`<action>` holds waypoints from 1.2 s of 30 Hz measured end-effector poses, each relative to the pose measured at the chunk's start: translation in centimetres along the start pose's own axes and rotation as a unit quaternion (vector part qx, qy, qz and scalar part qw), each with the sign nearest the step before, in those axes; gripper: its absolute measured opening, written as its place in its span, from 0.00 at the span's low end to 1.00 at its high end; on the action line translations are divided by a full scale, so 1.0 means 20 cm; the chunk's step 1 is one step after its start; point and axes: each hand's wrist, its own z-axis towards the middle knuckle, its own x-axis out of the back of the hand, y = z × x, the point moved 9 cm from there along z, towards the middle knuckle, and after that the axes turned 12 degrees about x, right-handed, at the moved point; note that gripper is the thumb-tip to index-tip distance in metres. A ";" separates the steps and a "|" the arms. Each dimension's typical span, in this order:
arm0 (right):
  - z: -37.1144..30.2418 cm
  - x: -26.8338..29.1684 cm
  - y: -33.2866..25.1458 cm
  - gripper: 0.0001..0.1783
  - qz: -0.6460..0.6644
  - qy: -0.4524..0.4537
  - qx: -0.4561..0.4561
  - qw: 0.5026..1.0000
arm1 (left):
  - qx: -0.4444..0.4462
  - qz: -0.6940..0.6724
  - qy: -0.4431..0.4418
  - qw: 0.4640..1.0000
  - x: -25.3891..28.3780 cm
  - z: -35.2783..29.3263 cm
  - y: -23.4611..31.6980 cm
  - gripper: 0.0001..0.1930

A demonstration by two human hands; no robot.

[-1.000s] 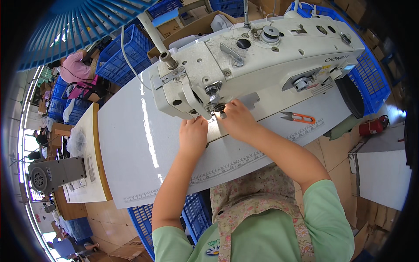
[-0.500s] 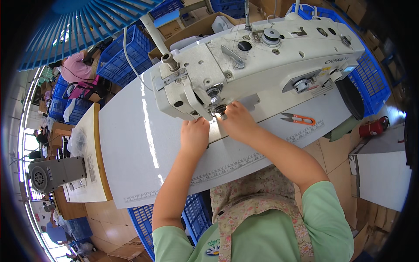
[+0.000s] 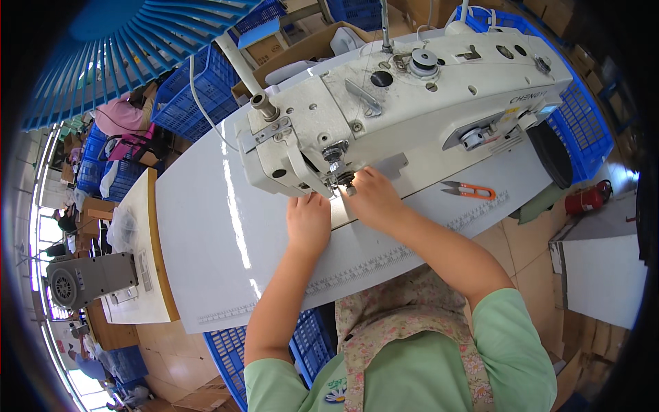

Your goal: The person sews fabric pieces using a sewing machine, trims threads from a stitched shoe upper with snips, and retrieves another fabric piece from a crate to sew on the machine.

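Note:
A white industrial sewing machine (image 3: 425,117) stands across the table, its needle area lit by a small lamp. My left hand (image 3: 309,221) rests at the left of the needle, fingers bent and tucked under the edge of the machine head. Just right of the presser foot and the round thread tension knob (image 3: 351,187), my right hand (image 3: 374,199) has its fingers curled close to the needle. Both hands are closed. Whatever they hold is hidden by the fingers and the machine head.
Orange-handled thread snips (image 3: 468,190) lie on the white table (image 3: 199,240), right of my right forearm. A printed ruler strip (image 3: 371,261) runs along the near edge. A blue fan (image 3: 137,41) hangs upper left. Blue crates (image 3: 195,93) and a red fire extinguisher (image 3: 588,199) stand around.
The view has shifted slightly. Both hands stay beside the needle, with little visible movement.

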 end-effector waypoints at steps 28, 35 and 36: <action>0.01 0.04 0.00 0.03 -0.001 0.009 -0.005 1.000 | -0.026 0.007 0.028 0.999 0.03 0.01 0.02 0.08; -0.10 0.09 0.03 0.10 0.062 0.030 -0.022 0.997 | -0.006 0.062 -0.078 0.995 -0.10 0.10 -0.10 0.11; -0.18 0.12 0.06 0.13 0.053 0.021 -0.059 0.997 | -0.011 0.061 -0.076 0.995 -0.11 0.12 -0.11 0.11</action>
